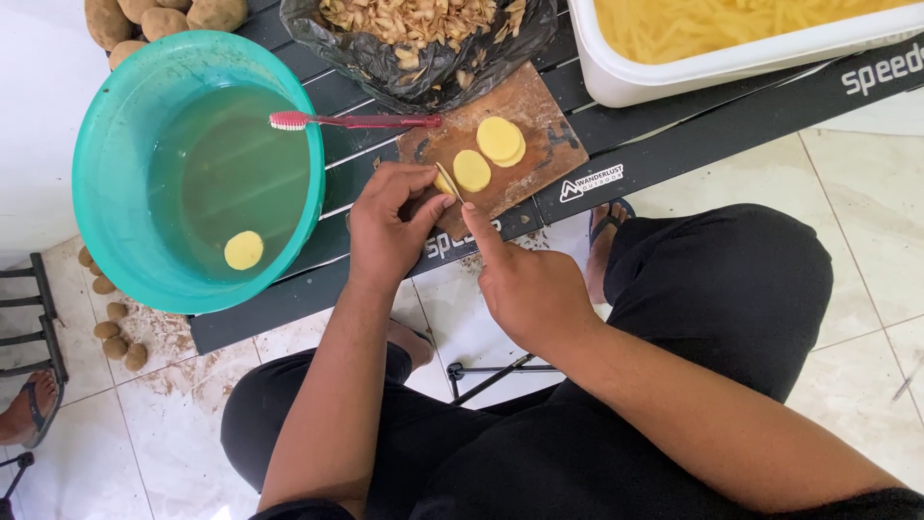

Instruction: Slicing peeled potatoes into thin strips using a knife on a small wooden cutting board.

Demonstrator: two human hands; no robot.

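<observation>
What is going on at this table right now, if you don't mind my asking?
A seated person is slicing a peeled potato on a small wooden board. The left hand steadies the potato while the right hand works a knife through it. Three cut slices lie on the board. Beside it, a teal basin of water holds one slice, with a red toothbrush across its rim. A black bag of peels and a white tub of cut strips sit behind.

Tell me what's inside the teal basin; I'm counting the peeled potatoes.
The teal basin holds greenish water with one peeled potato in it. A red toothbrush lies across its rim. Nothing else shows through the water.
</observation>
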